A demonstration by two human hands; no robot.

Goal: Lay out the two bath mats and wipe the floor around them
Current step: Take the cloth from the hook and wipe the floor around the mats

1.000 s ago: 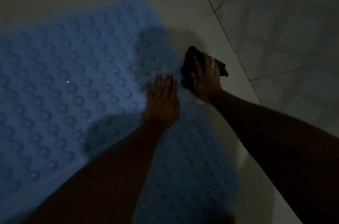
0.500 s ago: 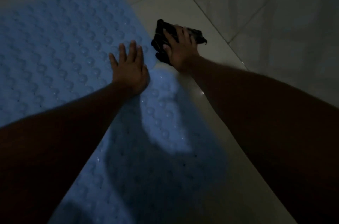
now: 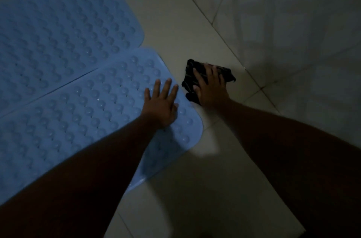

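Two blue bath mats with raised bumps lie side by side on the pale tiled floor. The far mat [image 3: 64, 29] fills the upper left; the near mat [image 3: 82, 116] runs from the lower left to a rounded corner at the centre. My left hand [image 3: 162, 105] rests flat on the near mat close to its right edge, fingers straight. My right hand [image 3: 210, 87] presses flat on a dark crumpled cloth [image 3: 190, 79] on the floor just right of that mat. The hand covers much of the cloth.
Pale floor tiles [image 3: 175, 13] with dark grout lines surround the mats. A tiled wall [image 3: 293, 23] rises at the right, meeting the floor along a diagonal line. The room is dim, with both forearms casting shadows.
The view has pulled back, so both mats and the seam between them show. My right hand and the cloth have slid along the mat's right edge toward its corner. My left hand stays flat on the mat.
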